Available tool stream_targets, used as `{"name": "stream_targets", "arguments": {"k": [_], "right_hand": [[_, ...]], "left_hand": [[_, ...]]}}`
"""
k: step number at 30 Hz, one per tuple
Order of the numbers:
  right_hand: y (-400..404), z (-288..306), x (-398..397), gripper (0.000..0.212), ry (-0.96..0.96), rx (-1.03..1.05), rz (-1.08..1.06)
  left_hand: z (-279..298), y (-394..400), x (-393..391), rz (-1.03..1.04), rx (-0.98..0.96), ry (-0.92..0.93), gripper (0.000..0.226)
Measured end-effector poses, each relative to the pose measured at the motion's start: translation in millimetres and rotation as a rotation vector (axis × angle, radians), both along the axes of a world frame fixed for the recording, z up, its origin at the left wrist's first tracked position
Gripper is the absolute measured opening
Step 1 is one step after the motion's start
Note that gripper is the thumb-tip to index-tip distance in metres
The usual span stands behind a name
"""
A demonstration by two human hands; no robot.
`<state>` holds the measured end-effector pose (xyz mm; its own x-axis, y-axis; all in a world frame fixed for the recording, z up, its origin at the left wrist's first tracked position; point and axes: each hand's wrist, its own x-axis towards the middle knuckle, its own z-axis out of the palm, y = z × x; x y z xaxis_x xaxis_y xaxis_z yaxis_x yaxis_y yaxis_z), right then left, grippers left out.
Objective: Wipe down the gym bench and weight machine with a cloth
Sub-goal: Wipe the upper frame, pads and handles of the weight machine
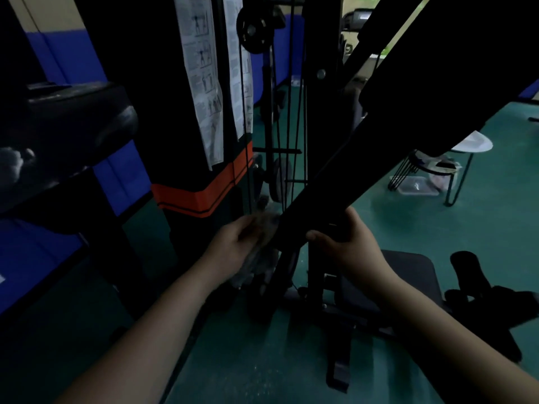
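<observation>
Forearms: both bare, entering from 6 o'clock and angling up toward frame centre.
Left hand (233, 243): just left of centre; fingers curled round a grey cloth (256, 258); motion-blurred, so finger detail is poor.
Cloth: bunched, pressed against the lower left edge of the bar (335, 182); loose folds hang below the hand.
Right hand (344, 237): just right of centre; thumb under the bar, fingers wrapped over its top; firm hold on the bar.
Bar: black, flat, slanting from the hands up toward 1 o'clock, part of the weight machine (204, 97); its upper end merges with darker frame members.
Weight machine: black column at 11–12 o'clock with an orange band (201, 196) near its base.
Charts (201, 74): two white exercise sheets hanging on the column, 12 o'clock.
Cables (291, 112): thin black lines running down from a pulley (253, 30) at 12 o'clock, passing behind the bar.
Bench pad (408, 275): dark, at 4 o'clock, below the right wrist.
Pad (67, 121): black, glossy, at 9 o'clock.
Floor (437, 223): green.
Stool (455, 167): wire legs, white seat, at 3 o'clock; clear container (417, 185) on the floor beside it.
Wall (73, 53): blue panels at 10 o'clock.
Lighting: dim; dark parts hard to separate.
</observation>
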<state>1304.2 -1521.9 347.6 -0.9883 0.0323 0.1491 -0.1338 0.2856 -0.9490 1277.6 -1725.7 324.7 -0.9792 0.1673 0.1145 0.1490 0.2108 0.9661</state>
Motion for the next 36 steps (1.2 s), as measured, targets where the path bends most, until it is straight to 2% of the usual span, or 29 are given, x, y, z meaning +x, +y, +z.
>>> {"name": "stream_targets", "arguments": {"k": [4,8,12,15,17,20,23,25,26,28,31,32,34,36], "right_hand": [[-11,1,2,0.056,-0.001,-0.047,0.015],[-20,-6,-4,0.057,0.029,-0.011,-0.029],[-19,-11,-9,0.068,-0.011,-0.051,-0.020],[-18,-15,-11,0.064,-0.025,-0.063,-0.022],[-17,-18,-13,0.058,-0.015,-0.064,-0.038],[-20,-19,-12,0.055,-0.003,-0.052,-0.058],[-21,-17,-12,0.056,0.010,-0.043,-0.061],[-20,-17,-11,0.058,0.005,-0.050,-0.055],[-19,-17,-11,0.058,-0.002,-0.057,-0.055],[-18,-17,-11,0.058,-0.018,-0.059,-0.051],[-18,-15,-10,0.055,-0.025,-0.062,-0.044],[-19,-14,-10,0.053,-0.022,-0.066,-0.042],[-20,-13,-9,0.051,-0.018,-0.066,-0.044],[-21,-13,-9,0.049,-0.012,-0.067,-0.056]], "left_hand": [[-31,-3,45,0.216,0.203,-0.136,0.023],[-44,27,97,0.225,0.192,-0.098,0.025],[-68,11,83,0.347,0.022,-0.035,0.027],[-68,9,76,0.292,0.124,-0.088,0.029],[-42,23,78,0.214,0.145,-0.025,0.024],[-17,44,78,0.223,0.174,0.062,0.021],[-15,57,90,0.285,0.026,0.287,0.035],[-35,55,103,0.267,-0.019,0.431,0.039],[-47,51,105,0.273,0.021,0.417,0.036],[-68,35,103,0.350,0.116,0.275,0.032],[-93,3,70,0.495,0.186,-0.130,0.021],[-92,-3,56,0.509,0.201,-0.210,0.019],[-86,-4,28,0.489,0.157,-0.205,0.021],[-80,11,7,0.298,0.078,-0.203,0.026]]}}
